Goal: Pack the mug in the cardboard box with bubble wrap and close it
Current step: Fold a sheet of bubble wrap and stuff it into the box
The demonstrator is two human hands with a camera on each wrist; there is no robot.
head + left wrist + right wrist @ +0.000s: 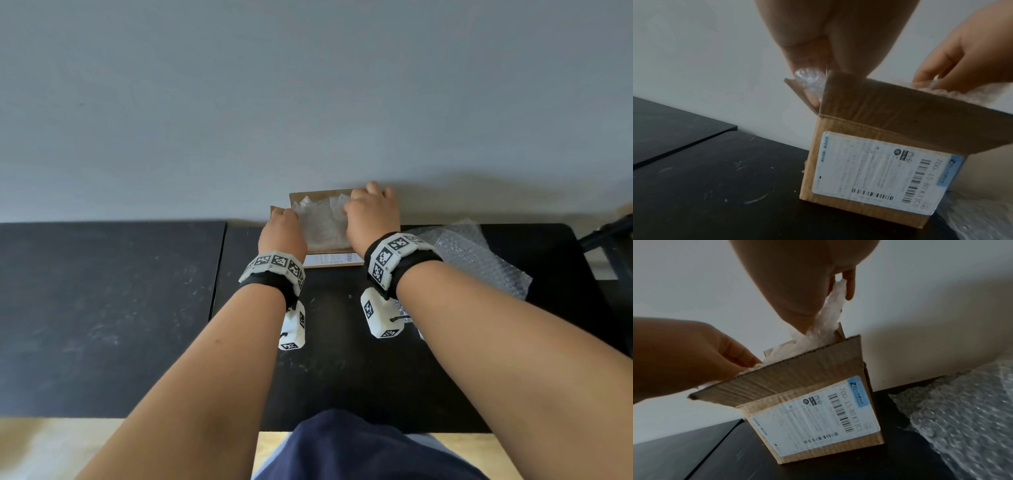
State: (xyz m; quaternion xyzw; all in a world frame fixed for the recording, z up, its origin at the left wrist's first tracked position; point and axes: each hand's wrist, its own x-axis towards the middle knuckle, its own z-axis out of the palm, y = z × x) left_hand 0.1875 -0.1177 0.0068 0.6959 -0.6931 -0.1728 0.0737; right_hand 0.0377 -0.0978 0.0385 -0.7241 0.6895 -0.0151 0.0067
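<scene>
An open cardboard box (332, 259) with a white shipping label (879, 170) stands at the back of the black table, against the wall. Bubble wrap (322, 222) fills its top and bulges above the flaps. No mug is visible; the wrap covers whatever is inside. My left hand (284, 226) is at the box's left corner, where thumb and fingers (812, 91) pinch a bit of wrap by the left flap. My right hand (371, 212) is over the far right corner and holds a raised fold of the wrap (830, 313) between its fingers (850, 285).
A loose sheet of bubble wrap (479, 260) lies on the black table (342, 359) just right of the box. A second black tabletop (102, 308) adjoins on the left. A grey wall rises right behind the box. A dark frame (613, 240) stands at the far right.
</scene>
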